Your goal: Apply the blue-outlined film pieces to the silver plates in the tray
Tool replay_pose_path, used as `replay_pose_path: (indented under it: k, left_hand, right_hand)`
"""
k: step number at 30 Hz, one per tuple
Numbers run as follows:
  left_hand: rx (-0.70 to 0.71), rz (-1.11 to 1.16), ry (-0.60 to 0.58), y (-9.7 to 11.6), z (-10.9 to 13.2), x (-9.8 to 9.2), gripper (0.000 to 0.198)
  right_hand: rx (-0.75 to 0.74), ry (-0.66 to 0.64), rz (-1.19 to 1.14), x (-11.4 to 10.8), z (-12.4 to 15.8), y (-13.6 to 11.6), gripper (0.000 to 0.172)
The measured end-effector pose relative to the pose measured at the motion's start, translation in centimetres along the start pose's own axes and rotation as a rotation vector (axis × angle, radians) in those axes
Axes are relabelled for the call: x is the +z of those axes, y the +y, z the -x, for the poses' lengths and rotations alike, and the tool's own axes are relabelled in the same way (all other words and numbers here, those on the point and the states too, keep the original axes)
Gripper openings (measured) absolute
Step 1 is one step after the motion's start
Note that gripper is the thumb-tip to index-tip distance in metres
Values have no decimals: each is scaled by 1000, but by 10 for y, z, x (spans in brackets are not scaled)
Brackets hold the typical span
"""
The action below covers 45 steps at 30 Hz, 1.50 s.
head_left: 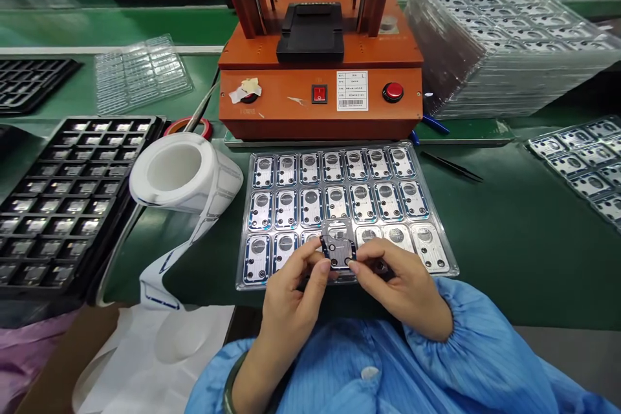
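Between my two hands is a small silver metal plate (342, 250) with round holes and a dark edge. My left hand (294, 291) pinches its left side, thumb in front. At its lower right corner, the thumb and fingers of my right hand (405, 284) grip it. The plate is held just above the front row of a clear plastic tray (239, 272). Similar metal plates with blue edges (361, 202) lie in the tray's pockets, in three rows. My hands cover part of the front row.
An orange press (272, 113) with a red button stands behind the tray. Left are a white label roll (220, 174) with its strip hanging and a black parts tray (70, 189). Right are tweezers (452, 167), a tall stack of clear trays (504, 81) and another filled tray (589, 158).
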<state>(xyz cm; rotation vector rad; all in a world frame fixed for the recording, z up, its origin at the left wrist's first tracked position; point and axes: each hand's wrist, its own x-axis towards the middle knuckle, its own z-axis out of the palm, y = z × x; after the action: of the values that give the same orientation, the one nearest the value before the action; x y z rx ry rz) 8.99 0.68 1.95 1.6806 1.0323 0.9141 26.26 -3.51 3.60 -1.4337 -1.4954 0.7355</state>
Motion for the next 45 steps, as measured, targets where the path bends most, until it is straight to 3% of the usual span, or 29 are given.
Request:
replay_pose_path:
  k: [9,20,24,29,35,45]
  left_hand:
    - [-72,124,29,1,-3,2,25]
    - [-51,164,37,-4,0,4,27]
    - [-78,165,21,-1,0,1,19]
    - [-99,46,91,3,-1,2,6]
    - [-163,84,173,8,1,7,16]
    - [24,-11,145,-2,1,3,16]
  right_hand:
    - [-7,-17,-9,4,0,5,6]
    - [-53,-5,20,6,-1,5,6]
    - [-76,-35,3,6,-2,5,6]
    - [-99,-64,-10,5,-1,5,7]
    - [-143,-114,-38,4,-2,3,10]
    - [-180,-170,-48,6,0,8,8]
